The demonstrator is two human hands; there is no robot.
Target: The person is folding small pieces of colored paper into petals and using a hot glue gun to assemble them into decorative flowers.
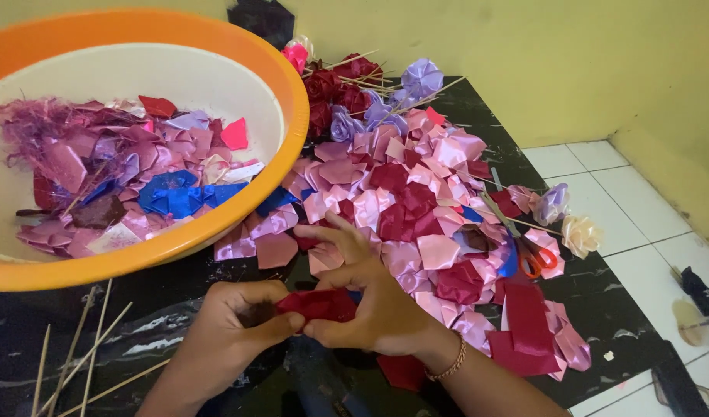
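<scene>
While both hands meet low in front of the orange basin point(215, 232), the left hand point(231, 324) and right hand point(373, 305) are pinched together on one dark red ribbon piece point(319, 303), thumbs and fingertips clamped on it from either side. The piece lies crosswise between them, long axis running left to right, the right hand covering more of it. Just right of the basin spreads the petal pile point(416, 201) of pink and red folded satin; beyond it finished ribbon roses point(346, 89); scissors point(528, 259) at the pile's right edge; bamboo sticks point(84, 347) below the basin.
</scene>
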